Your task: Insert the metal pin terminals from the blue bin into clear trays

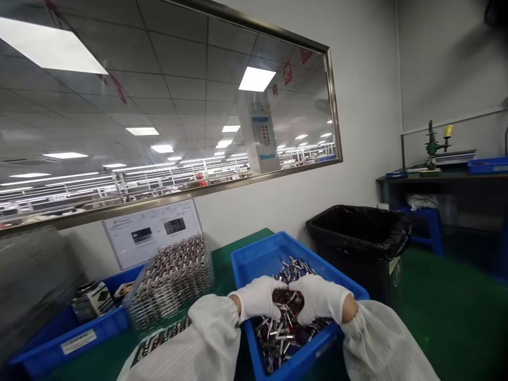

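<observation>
My left hand (pixel 260 298) and my right hand (pixel 319 298), both in white gloves, are inside a blue plastic bin (pixel 260 260). A pile of small, slim parts (pixel 278 338), silvery with dark red pieces among them, lies in the bin. My hands face each other with fingers curved around a clump of dark red and silvery parts (pixel 288 300). The fingertips nearly meet at the far side of the clump. Some fingers are hidden among the parts, whose exact kind I cannot make out.
Left of the bin stand stacked clear trays of similar parts (pixel 170 283) and another blue bin (pixel 75 338) with containers. A printed sheet (pixel 153 233) leans on the wall. Right of the bin is a black-lined trash can (pixel 357 233); farther back, a bench with a green hand press (pixel 432 148).
</observation>
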`<state>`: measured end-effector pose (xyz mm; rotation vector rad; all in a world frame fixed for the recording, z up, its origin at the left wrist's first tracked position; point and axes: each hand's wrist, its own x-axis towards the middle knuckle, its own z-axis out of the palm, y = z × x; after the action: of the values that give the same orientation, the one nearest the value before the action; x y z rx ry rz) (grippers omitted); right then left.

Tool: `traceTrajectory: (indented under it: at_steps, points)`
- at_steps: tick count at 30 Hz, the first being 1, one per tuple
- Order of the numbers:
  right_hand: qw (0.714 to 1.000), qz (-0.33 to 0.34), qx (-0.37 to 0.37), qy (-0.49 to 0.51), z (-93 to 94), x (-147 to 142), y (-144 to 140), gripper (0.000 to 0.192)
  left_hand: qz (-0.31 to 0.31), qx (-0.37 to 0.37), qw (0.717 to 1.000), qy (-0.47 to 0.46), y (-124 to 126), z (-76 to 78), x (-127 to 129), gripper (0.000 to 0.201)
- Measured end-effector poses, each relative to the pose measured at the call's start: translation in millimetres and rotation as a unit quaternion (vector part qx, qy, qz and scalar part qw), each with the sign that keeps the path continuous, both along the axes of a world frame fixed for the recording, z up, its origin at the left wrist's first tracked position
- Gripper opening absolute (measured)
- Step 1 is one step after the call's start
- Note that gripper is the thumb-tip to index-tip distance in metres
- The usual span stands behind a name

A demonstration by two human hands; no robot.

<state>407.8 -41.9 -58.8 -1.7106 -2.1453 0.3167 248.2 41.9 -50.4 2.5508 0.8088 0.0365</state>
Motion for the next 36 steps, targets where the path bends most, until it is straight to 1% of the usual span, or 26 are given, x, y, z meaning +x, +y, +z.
traceTrajectory:
  at_steps: [1,2,3,5,7,9,11,13,16,17,19,21,22,24,25,26,27,28,30,31,33,36]
  points:
    - [1.0,-0.003,0.011,0.001,1.1,-3,-1,0.034,-0.008,0.012,1.0,-0.006,-6,-0.1,0,0.038]
    - [1.0,-0.013,0.024,0.006,2.0,-6,-1,0.025,-0.014,0.03,0.999,-0.016,-12,0.1,0,0.033]
    - [0.999,-0.025,0.037,0.016,2.8,-6,-1,0.022,-0.016,0.051,0.998,-0.03,-17,0.7,0,0.032]
    - [0.996,-0.041,0.067,0.048,4.1,-4,-1,0.021,-0.005,0.093,0.993,-0.071,-23,4.4,2,0.033]
    - [0.99,-0.049,0.094,0.093,5.4,1,-2,0.021,0.002,0.115,0.988,-0.106,-26,10.7,5,0.035]
    - [0.982,-0.06,0.113,0.14,5.9,5,-3,0.021,0.006,0.119,0.983,-0.139,-25,17.2,8,0.036]
    - [0.974,-0.071,0.121,0.179,4.7,7,-2,0.024,0.017,0.107,0.979,-0.174,-22,21.5,10,0.037]
    - [0.967,-0.075,0.121,0.21,2.3,8,-2,0.029,0.034,0.059,0.977,-0.203,-19,22.6,10,0.037]
    - [0.961,-0.067,0.108,0.244,-0.9,12,-4,0.044,0.058,-0.052,0.971,-0.228,-12,20.2,4,0.039]
    - [0.96,-0.064,0.104,0.254,-1.4,16,-6,0.05,0.073,-0.077,0.968,-0.227,-9,19.3,1,0.041]
    - [0.957,-0.053,0.092,0.269,-1.7,24,-11,0.061,0.112,-0.1,0.965,-0.216,-4,18.2,-10,0.046]
    - [0.96,-0.029,0.061,0.272,-2.5,30,-14,0.075,0.142,-0.092,0.969,-0.182,-3,17.4,-21,0.058]
    - [0.964,-0.022,0.044,0.26,-3.5,30,-14,0.083,0.145,-0.074,0.974,-0.156,-4,16.5,-25,0.065]
    - [0.978,-0.028,0.016,0.206,-6.8,25,-11,0.096,0.131,-0.025,0.987,-0.094,-9,12.4,-28,0.082]
    - [0.984,-0.039,0.014,0.173,-8.8,19,-8,0.099,0.114,-0.006,0.991,-0.074,-13,9.0,-27,0.087]
    - [0.988,-0.052,0.018,0.147,-10.9,12,-5,0.097,0.093,0.007,0.993,-0.071,-17,4.8,-23,0.088]
    - [0.989,-0.061,0.028,0.13,-12.6,4,-2,0.087,0.072,0.007,0.993,-0.091,-20,0.2,-18,0.081]
    - [0.989,-0.065,0.04,0.124,-13.9,-3,1,0.071,0.053,0.002,0.991,-0.125,-23,-4.3,-13,0.068]
    - [0.986,-0.064,0.067,0.136,-14.1,-11,3,0.036,0.062,0.02,0.982,-0.177,-25,-10.6,-3,0.038]
    - [0.984,-0.058,0.078,0.147,-13.0,-12,2,0.026,0.07,0.027,0.979,-0.187,-25,-11.4,0,0.029]
    - [0.979,-0.036,0.097,0.175,-9.3,-9,-1,0.021,0.078,0.047,0.977,-0.194,-24,-7.3,2,0.019]
    - [0.967,-0.006,0.117,0.228,-5.1,-2,-4,0.019,0.075,0.091,0.967,-0.226,-23,7.1,0,0.016]
